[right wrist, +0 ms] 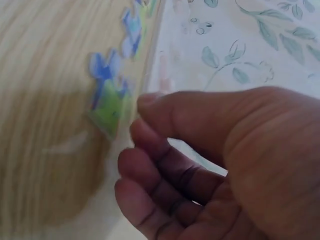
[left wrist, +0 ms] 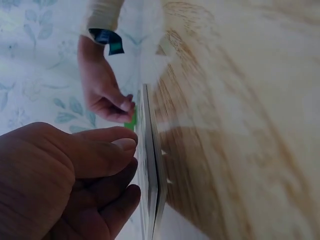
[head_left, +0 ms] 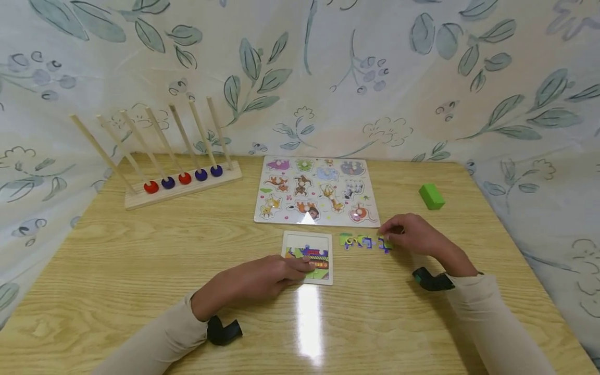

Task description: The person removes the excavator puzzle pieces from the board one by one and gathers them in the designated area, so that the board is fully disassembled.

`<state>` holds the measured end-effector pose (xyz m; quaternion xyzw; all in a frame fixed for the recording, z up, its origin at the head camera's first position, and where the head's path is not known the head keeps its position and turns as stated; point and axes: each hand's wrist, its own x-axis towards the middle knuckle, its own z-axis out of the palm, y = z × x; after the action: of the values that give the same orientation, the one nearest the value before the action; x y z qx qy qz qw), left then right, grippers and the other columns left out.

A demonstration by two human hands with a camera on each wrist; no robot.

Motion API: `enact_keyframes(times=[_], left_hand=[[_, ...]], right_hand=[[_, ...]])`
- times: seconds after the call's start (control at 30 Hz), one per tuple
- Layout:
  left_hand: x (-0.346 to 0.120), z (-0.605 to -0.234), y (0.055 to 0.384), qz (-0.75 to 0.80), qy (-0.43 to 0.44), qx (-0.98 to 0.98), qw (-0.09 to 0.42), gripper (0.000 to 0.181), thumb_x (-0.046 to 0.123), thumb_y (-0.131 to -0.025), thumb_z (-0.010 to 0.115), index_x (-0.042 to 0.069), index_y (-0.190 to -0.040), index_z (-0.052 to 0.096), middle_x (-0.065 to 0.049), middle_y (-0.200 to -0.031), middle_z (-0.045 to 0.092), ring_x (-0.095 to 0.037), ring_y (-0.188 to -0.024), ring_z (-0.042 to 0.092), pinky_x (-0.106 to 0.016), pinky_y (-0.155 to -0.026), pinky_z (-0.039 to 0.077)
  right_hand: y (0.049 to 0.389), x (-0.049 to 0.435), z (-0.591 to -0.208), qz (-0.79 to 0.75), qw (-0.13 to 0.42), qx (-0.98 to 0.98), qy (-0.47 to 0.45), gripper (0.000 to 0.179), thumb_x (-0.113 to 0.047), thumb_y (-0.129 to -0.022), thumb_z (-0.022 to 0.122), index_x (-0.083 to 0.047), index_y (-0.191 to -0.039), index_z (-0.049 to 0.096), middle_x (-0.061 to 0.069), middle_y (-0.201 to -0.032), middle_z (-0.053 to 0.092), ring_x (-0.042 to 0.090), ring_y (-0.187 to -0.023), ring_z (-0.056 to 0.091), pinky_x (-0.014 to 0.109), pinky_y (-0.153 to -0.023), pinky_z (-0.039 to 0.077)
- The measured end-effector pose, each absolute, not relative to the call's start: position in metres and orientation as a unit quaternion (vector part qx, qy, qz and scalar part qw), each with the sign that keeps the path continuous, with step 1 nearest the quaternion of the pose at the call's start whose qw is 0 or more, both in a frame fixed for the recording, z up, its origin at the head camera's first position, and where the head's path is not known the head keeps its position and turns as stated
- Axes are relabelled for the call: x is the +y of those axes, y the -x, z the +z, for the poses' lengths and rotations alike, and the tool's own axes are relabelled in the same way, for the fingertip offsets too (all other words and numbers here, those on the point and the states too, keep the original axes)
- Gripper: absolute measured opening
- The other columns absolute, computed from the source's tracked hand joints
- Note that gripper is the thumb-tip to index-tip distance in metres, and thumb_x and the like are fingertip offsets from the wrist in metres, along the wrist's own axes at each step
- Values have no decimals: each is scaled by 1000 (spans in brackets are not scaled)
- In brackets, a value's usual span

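Note:
A small jigsaw puzzle in a white frame tray (head_left: 330,258) lies at the table's middle, its lower part filled with colourful pieces and its upper strip bare. My left hand (head_left: 269,276) reaches over it from the left, fingertips resting on the pieces. In the left wrist view, the thumb and fingers (left wrist: 125,144) bend loosely beside the tray's edge. Right of the tray, several loose jigsaw pieces (head_left: 365,241) lie in a row. My right hand (head_left: 414,234) is at the row's right end, its bent fingers beside a green-and-blue piece (right wrist: 107,110). Nothing shows between thumb and fingers in the right wrist view.
Behind the tray lies an animal peg puzzle board (head_left: 292,190). A wooden stand (head_left: 187,190) with upright rods and red and blue beads is at the back left. A green block (head_left: 432,196) sits at the right. Floral cloth (head_left: 328,104) hangs behind the table.

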<state>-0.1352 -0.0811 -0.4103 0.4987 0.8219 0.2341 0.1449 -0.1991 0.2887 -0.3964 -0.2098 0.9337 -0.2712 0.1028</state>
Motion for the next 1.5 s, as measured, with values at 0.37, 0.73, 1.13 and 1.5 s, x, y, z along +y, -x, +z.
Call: enact_keyframes(times=[0.37, 0.73, 1.13, 1.5], left_hand=[[-84, -410, 135, 225, -501, 816, 178, 36, -2, -102, 43, 7, -132, 62, -3, -148, 44, -17, -135, 39, -32, -107, 36], [-85, -415, 136, 225, -509, 815, 162, 38, -2, -101, 44, 9, -133, 61, -1, -147, 45, -17, -134, 40, -34, -106, 38], [-84, -416, 136, 236, -526, 801, 159, 29, 12, -102, 51, 7, -128, 64, -5, -146, 46, -14, -135, 40, -30, -103, 41], [-100, -410, 145, 261, -430, 854, 137, 40, 12, -98, 59, 2, -137, 56, -9, -149, 43, -23, -138, 35, -41, -107, 36]], right_hand=[[195, 259, -385, -269, 66, 934, 227, 13, -1, -91, 66, 0, -102, 73, 2, -87, 67, 15, -73, 54, 31, -65, 48], [195, 214, -387, -319, 116, 894, 292, 16, 3, -91, 64, 3, -104, 73, 8, -96, 71, 12, -75, 57, 26, -62, 48], [193, 177, -390, -329, 128, 870, 345, 16, -3, -94, 63, -3, -104, 75, 1, -98, 72, 8, -80, 60, 26, -67, 50], [193, 157, -397, -355, 174, 858, 327, 17, -4, -94, 62, -3, -106, 74, 1, -99, 71, 8, -77, 60, 25, -67, 50]])
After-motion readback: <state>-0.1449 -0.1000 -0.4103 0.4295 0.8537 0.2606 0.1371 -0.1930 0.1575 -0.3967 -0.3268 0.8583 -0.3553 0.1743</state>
